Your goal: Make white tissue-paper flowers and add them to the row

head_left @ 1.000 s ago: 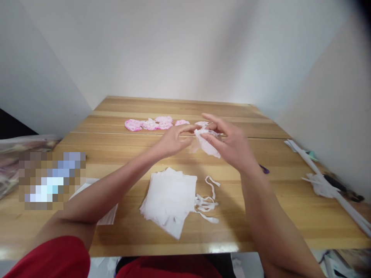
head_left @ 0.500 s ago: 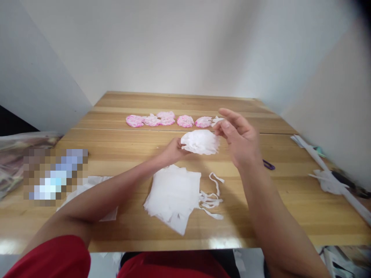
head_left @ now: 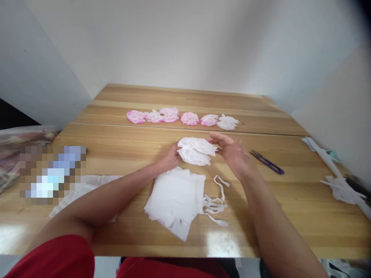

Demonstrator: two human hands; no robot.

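A white ruffled paper flower (head_left: 194, 150) is held above the wooden table (head_left: 290, 216), its layers parted by a gap on the right side. My left hand (head_left: 171, 157) grips it from the left, fingers mostly hidden behind it. My right hand (head_left: 233, 154) is at the flower's right edge with its fingers spread; whether the fingertips touch it is unclear. Just below lies a stack of white paper sheets (head_left: 176, 199), with thin white strips (head_left: 216, 206) at its right side.
Pink-edged paper flowers (head_left: 189, 118) and a white one (head_left: 227, 122) form a row farther back. Purple thread snips (head_left: 268, 162) lie at right. Long white wrapped items (head_left: 344, 189) are at far right, a plastic bag (head_left: 20, 154) at far left.
The flower has tilted and now shows a split between its layers. My right hand has lowered beside it, uncovering the white flower in the row and the snips.
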